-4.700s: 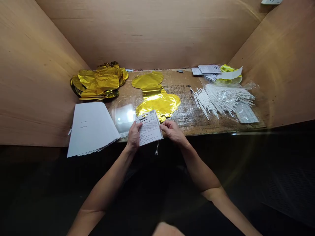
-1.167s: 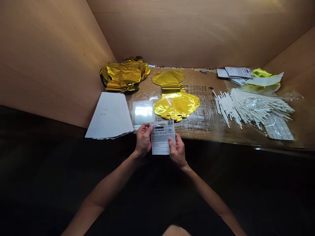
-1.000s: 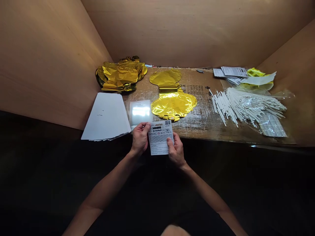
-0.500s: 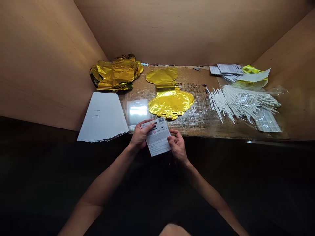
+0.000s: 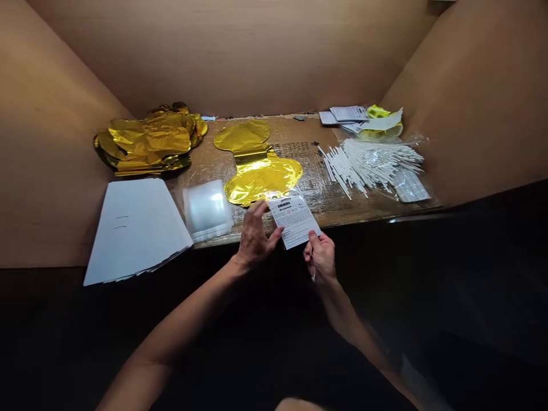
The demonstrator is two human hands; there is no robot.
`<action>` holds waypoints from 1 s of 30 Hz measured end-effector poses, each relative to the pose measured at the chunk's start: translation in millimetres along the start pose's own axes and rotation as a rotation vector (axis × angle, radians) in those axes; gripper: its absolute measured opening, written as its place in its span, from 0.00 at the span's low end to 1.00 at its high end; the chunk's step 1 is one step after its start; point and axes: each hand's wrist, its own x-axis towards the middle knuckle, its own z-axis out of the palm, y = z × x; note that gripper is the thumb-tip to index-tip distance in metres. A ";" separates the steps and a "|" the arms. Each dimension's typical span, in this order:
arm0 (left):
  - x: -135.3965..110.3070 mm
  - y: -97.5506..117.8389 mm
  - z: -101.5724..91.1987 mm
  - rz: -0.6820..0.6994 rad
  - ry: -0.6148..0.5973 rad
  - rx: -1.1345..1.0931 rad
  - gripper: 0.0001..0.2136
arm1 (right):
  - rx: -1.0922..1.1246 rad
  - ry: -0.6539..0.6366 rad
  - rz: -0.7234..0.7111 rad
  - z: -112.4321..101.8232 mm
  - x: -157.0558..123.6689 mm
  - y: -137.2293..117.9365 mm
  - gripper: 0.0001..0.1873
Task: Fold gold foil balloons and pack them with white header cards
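A white printed card [image 5: 295, 220] with a hang slot at its top is held at its lower right corner by my right hand [image 5: 320, 257], thumb on top and fingers curled. Something thin and whitish pokes out below those fingers; its kind is unclear. My left hand [image 5: 256, 235] is open at the card's left side, fingers spread, the thumb by its edge; whether it touches is hard to tell. Just beyond the card lies a flat gold foil balloon [image 5: 263, 178]. Clear plastic bags [image 5: 208, 205] are stacked to the left of my left hand.
White sheets [image 5: 137, 228] fan out at the front left, overhanging the edge. Behind them is a pile of gold foil balloons [image 5: 148, 142]. At right are white sticks [image 5: 372, 162] in clear plastic, with more printed cards [image 5: 349, 113] behind. Cardboard walls [image 5: 257, 57] enclose the table.
My left hand has let go of the card and opened. The card has moved slightly right in my right hand. The view has turned, shifting the table items left.
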 end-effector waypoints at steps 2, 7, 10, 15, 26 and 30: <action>19.1 -7.7 0.8 0.212 -0.158 0.259 0.32 | 0.007 0.087 -0.049 -12.4 5.7 6.2 0.27; 44.2 -21.4 16.8 0.506 -0.466 0.691 0.34 | -0.031 0.002 0.017 -29.3 8.9 29.7 0.29; 45.8 -17.1 24.7 0.571 -0.477 0.754 0.31 | -0.045 -0.021 -0.009 -32.4 10.7 41.0 0.31; 53.6 -14.6 39.9 0.650 -0.481 0.745 0.21 | -0.122 0.140 -0.103 -33.1 19.3 50.8 0.33; 127.6 -26.0 40.4 0.412 -0.566 0.380 0.11 | -0.998 -0.022 -0.573 -39.6 36.8 -29.4 0.20; 140.6 -26.7 34.5 0.436 -0.598 0.348 0.12 | -1.483 -0.316 -0.584 -24.3 48.3 -57.1 0.17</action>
